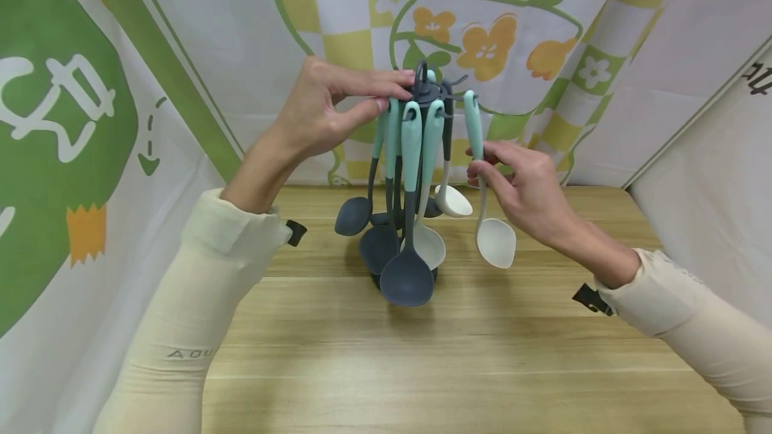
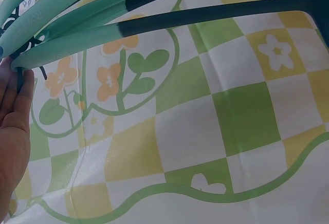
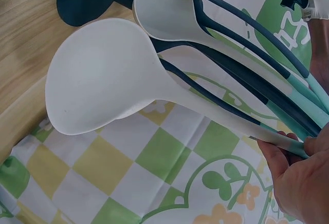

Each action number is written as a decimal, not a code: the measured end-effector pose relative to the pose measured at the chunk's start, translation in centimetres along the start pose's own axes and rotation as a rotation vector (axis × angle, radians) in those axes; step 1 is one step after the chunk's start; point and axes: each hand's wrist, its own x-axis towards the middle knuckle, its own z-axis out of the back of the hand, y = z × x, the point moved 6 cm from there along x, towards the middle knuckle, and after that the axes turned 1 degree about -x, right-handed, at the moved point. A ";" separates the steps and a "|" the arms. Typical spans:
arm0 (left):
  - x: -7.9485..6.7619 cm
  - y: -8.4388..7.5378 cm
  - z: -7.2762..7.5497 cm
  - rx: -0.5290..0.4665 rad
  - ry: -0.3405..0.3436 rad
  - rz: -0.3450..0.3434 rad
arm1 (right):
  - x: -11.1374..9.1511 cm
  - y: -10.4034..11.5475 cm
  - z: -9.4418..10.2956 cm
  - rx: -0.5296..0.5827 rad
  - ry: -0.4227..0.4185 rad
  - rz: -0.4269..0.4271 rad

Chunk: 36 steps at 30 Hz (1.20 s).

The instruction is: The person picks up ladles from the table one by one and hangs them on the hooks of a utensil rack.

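Observation:
A dark utensil rack (image 1: 428,91) with a loop on top stands upright, several mint-handled kitchen tools hanging round it. My left hand (image 1: 334,102) holds the rack's top from the left, fingers stretched over it and thumb lower by the handles. Between thumb and fingers, my right hand (image 1: 521,183) pinches the handle of a white ladle (image 1: 496,243) on the right side. That ladle's top end meets a hook tip; whether the hook passes through its hole I cannot tell. A dark ladle (image 1: 407,280) hangs in front, and another white ladle (image 3: 167,11) is beside the pinched one.
Under the rack is a wooden tabletop (image 1: 392,367); its base is mostly hidden behind the hanging tools. A patterned cloth (image 1: 344,12) hangs close behind, with a white wall covering (image 1: 718,112) at the right. Black straps hang from both cuffs.

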 end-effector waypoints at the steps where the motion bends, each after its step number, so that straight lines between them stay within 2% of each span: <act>1: 0.0 0.0 0.0 0.003 0.002 -0.005 | 0.0 0.0 0.0 -0.001 0.001 0.001; 7: 0.0 -0.1 -0.1 0.002 0.012 -0.037 | 0.0 0.0 -0.3 -0.023 -0.003 0.013; 20: 0.0 0.0 -0.1 -0.012 0.000 -0.018 | 0.4 0.0 -0.9 -0.011 -0.016 0.027; 36: 0.0 0.0 -0.1 -0.002 -0.003 -0.035 | 0.7 -0.1 -1.6 0.021 -0.013 0.017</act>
